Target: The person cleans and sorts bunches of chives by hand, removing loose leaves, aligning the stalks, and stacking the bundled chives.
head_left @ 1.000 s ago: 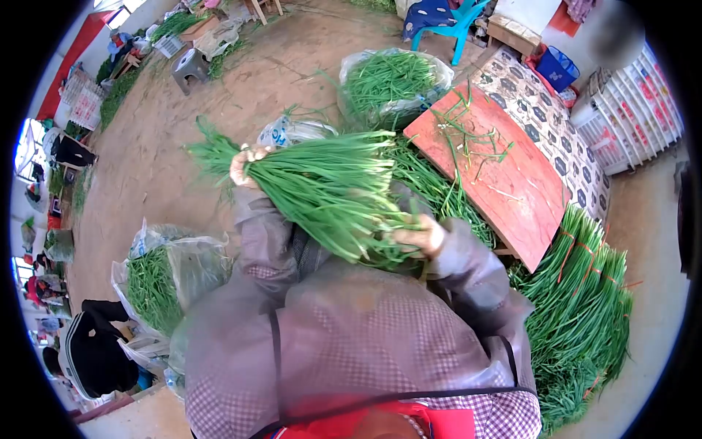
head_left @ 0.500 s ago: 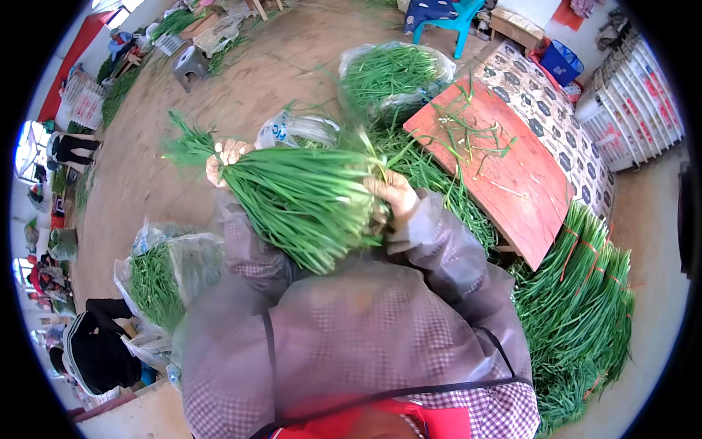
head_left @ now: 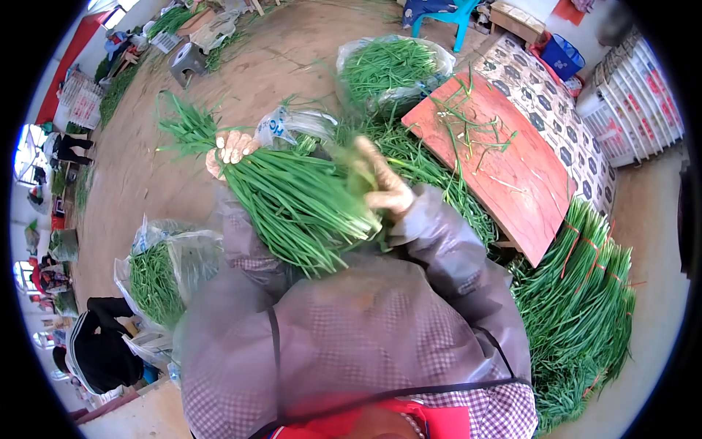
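My left hand [head_left: 232, 152], in a pale glove, is wrapped round a thick bunch of garlic chives [head_left: 292, 194] near its leafy end. The leaf tips stick out beyond the fist to the left, while the pale stem ends fan out to the right in front of my chest. My right hand [head_left: 389, 186], gloved too, is right beside those stem ends. Its fingers are stretched out and the thumb is apart, with blurred yellowish-green leaf bits at the fingertips.
A reddish board [head_left: 504, 161] with loose trimmings lies to the right, loose chives beside it. Tied bundles [head_left: 585, 256] stand below it. Plastic bags of greens sit ahead [head_left: 391, 69] and left [head_left: 157, 282]. A person in black [head_left: 106, 347] is at lower left.
My right hand has opened from its grip at the stem ends, fingers now extended. The bunch's stem ends have narrowed and dipped slightly; my left hand keeps its hold.
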Available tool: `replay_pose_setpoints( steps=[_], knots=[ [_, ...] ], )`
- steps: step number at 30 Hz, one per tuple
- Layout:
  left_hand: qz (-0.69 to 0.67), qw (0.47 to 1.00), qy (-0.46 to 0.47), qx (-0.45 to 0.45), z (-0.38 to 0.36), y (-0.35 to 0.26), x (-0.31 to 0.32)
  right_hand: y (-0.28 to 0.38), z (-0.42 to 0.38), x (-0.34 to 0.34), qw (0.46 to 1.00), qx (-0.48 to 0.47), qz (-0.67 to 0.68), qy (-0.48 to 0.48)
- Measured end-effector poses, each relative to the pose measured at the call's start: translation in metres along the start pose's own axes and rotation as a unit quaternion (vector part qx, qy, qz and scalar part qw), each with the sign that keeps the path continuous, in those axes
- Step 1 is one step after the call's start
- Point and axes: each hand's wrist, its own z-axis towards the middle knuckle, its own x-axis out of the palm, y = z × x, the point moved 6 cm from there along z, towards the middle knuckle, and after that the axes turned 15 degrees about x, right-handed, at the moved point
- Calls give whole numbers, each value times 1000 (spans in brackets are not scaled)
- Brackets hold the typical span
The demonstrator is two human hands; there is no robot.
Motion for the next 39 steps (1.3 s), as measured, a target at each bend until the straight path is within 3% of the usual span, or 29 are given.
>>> replay_pose_setpoints(
  steps=[1, 3, 4, 6, 8, 10, 12, 13, 14, 15, 16, 17, 18, 20, 22, 24, 26, 28, 29, 30, 32, 33, 34, 35, 36, 37, 38, 39],
  knots=[
    [-6, 1000, -4, -3, 0, 0, 2, 2, 6, 19, 999, 10, -3, 33],
    [-54, 998, 28, -15, 2, 4, 8, 2, -5, 33, 977, 205, -62, -19],
    [-59, 998, 32, -16, 4, 3, 8, -5, -10, 36, 975, 216, 50, 7],
    [-57, 998, 28, -18, 5, 1, 10, 7, -27, 31, 981, 174, -84, -23],
    [-51, 998, 16, -12, 6, -6, 8, -10, -68, -15, 975, 216, -22, -54],
    [-41, 999, 6, -9, 4, -11, 8, -5, -107, -61, 980, 168, 40, -95],
    [-38, 999, -2, -9, 3, -12, 8, 2, -129, -84, 973, 42, 216, -68],
    [-37, 999, -7, -12, 3, -12, 7, -1, -141, -101, 962, 101, 175, -184],
    [-38, 999, -11, -14, 3, -9, 4, -22, -152, -140, 934, 257, -16, -249],
    [-37, 999, -13, -15, 3, -7, 4, -20, -155, -133, 887, 279, -276, -243],
    [-39, 999, -17, -13, 2, -6, 2, 1, -145, -100, 764, 382, -456, -250],
    [-39, 999, -23, -15, 1, -3, -1, 22, -136, -67, 603, 474, -608, -206],
    [-40, 999, -28, -15, 0, 0, -3, 4, -137, -98, 569, 459, -651, -202],
    [-41, 998, -39, -17, 0, 4, -8, 28, -101, -90, 659, 304, -656, -206],
    [-38, 998, -49, -16, -1, 7, -11, 69, -45, -25, 705, 123, -678, -171],
    [-36, 998, -56, -20, 0, 10, -11, 70, -3, 21, 692, -82, -709, -108],
    [-34, 997, -70, -17, 0, 9, -14, 42, 26, 39, 703, -152, -692, -62],
    [-26, 996, -89, -8, -3, 5, -19, 32, 23, 45, 823, -122, -554, -29],
    [-22, 995, -100, -1, -6, -1, -21, 22, 23, 36, 797, -93, -591, -84],
    [-19, 993, -113, 8, -9, -6, -23, 30, 11, 42, 820, -35, -568, -66],
    [-9, 991, -131, 24, -12, -19, -28, 4, -11, 1, 846, -62, -516, -122],
    [-6, 990, -139, 35, -13, -26, -30, 7, -27, -9, 865, 2, -480, -145],
    [-3, 988, -146, 42, -15, -32, -31, -7, -41, -34, 894, -109, -419, -115],
    [3, 987, -151, 47, -17, -37, -33, -10, -59, -41, 984, 113, -55, -125],
    [5, 986, -155, 53, -18, -41, -34, -11, -74, -53, 966, 131, 4, -221],
    [7, 986, -159, 53, -20, -42, -35, 1, -83, -56, 983, 100, 30, -153],
    [9, 985, -162, 51, -20, -41, -36, 2, -93, -73, 970, 90, 31, -224],
    [8, 985, -166, 52, -21, -40, -38, 7, -95, -80, 973, 72, 28, -219]
  ],
)
